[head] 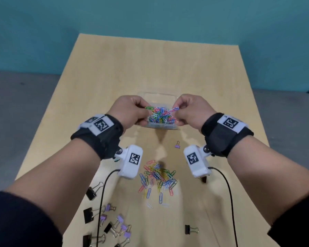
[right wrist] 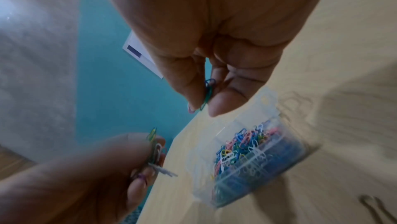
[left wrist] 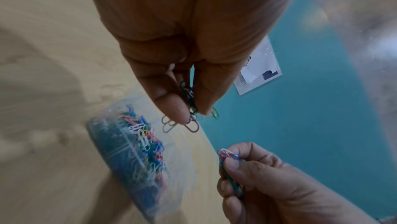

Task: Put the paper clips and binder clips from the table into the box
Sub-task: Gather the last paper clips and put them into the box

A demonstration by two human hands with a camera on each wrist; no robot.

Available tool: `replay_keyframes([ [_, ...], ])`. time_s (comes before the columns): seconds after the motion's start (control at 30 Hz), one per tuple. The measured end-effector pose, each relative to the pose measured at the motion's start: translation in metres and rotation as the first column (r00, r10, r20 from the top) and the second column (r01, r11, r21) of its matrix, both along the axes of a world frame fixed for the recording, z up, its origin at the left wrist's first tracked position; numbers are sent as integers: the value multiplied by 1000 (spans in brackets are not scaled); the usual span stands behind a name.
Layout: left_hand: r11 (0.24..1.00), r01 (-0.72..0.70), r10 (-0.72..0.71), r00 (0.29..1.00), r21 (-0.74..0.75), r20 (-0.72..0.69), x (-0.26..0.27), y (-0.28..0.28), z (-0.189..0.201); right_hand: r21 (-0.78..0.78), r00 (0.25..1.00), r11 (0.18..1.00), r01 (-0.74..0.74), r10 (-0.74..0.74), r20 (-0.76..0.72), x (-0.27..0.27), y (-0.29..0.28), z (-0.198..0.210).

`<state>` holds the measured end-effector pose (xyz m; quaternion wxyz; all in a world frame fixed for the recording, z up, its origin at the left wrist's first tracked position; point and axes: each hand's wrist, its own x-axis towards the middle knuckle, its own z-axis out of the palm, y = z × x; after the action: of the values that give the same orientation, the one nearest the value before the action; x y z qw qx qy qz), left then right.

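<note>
A clear plastic box (head: 159, 97) half full of coloured paper clips (head: 161, 115) stands mid-table, also seen as the box (left wrist: 184, 144) and the box (right wrist: 266, 102) in the wrist views. My left hand (head: 132, 111) hovers over the box's left side and pinches a small bunch of paper clips (left wrist: 191, 102). Over the right side, my right hand (head: 191, 111) pinches a few clips (right wrist: 208, 92). A loose pile of paper clips (head: 157, 177) lies nearer me. Black and purple binder clips (head: 112, 223) are scattered at the near left.
One purple binder clip (head: 177, 144) lies between the box and the pile, a black one (head: 190, 229) at the near right. Black cables (head: 102, 202) run from the wrist cameras across the wooden table (head: 150, 68). A teal wall (head: 150, 18) stands behind.
</note>
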<state>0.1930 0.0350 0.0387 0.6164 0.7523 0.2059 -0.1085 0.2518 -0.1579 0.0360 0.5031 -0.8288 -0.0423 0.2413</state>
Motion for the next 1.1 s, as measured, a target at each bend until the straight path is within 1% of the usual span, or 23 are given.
replay_keyframes([
  [0.1,998,12,-12,1000,55,8,23,-2,-2,-86,998,996,-1,6,56,14,14,-2],
  [0.2,986,55,-51,998,155,-31,35,-8,-5,-161,998,986,-39,46,40,21,20,-7],
  [0.27,974,54,-49,998,221,-28,36,-5,-6,-216,998,976,-33,45,50,24,15,-11],
  [0.33,971,-4,1,1000,237,10,28,0,-7,-207,993,978,31,-7,116,18,6,-11],
  [0.4,976,-52,47,999,213,29,7,2,-10,-167,986,984,70,-43,160,1,-4,-9],
  [0.43,977,-43,39,999,208,22,-8,-1,-13,-176,985,983,50,-19,174,-12,-9,-10],
  [0.47,974,7,-9,1000,228,5,-23,-5,-18,-217,981,976,0,42,187,-27,-13,-11],
  [0.5,947,112,-107,994,301,-33,-39,-9,-25,-291,973,954,-73,133,190,-44,-16,-14],
  [0.53,874,249,-230,968,417,-96,-55,-14,-35,-381,954,910,-164,245,173,-60,-19,-19],
  [0.57,757,377,-343,924,533,-167,-70,-20,-45,-470,921,842,-264,366,138,-75,-20,-25],
  [0.6,636,466,-430,876,615,-219,-84,-26,-55,-546,874,757,-359,478,87,-89,-20,-33],
  [0.63,535,519,-492,833,666,-254,-95,-33,-64,-608,825,671,-424,563,45,-101,-20,-41],
  [0.67,452,545,-538,798,706,-271,-105,-39,-71,-659,778,594,-461,628,22,-111,-19,-46],
  [0.7,385,552,-570,772,740,-280,-112,-45,-75,-697,733,537,-475,680,24,-120,-19,-51],
  [0.73,339,548,-591,756,765,-280,-117,-49,-78,-720,688,496,-486,724,34,-128,-19,-55],
  [0.77,313,538,-607,747,783,-270,-121,-52,-79,-731,649,466,-499,760,41,-135,-21,-59],
  [0.83,299,516,-633,737,803,-238,-131,-52,-81,-751,600,425,-506,798,47,-151,-28,-65],
  [0.9,311,505,-669,718,805,-193,-143,-49,-83,-752,563,415,-513,824,71,-166,-38,-70],
  [0.93,322,505,-683,710,801,-173,-148,-46,-84,-739,550,426,-522,830,90,-172,-44,-72],
  [0.97,341,506,-686,710,792,-159,-153,-43,-84,-710,557,465,-529,821,122,-176,-50,-72],
  [1.0,372,509,-674,723,776,-152,-158,-40,-83,-664,602,526,-531,786,142,-180,-56,-71],
  [1.07,441,517,-613,770,734,-174,-165,-35,-82,-583,745,671,-458,647,160,-181,-66,-68],
  [1.1,464,523,-580,789,715,-201,-169,-34,-81,-579,799,707,-406,583,151,-181,-69,-67],
])
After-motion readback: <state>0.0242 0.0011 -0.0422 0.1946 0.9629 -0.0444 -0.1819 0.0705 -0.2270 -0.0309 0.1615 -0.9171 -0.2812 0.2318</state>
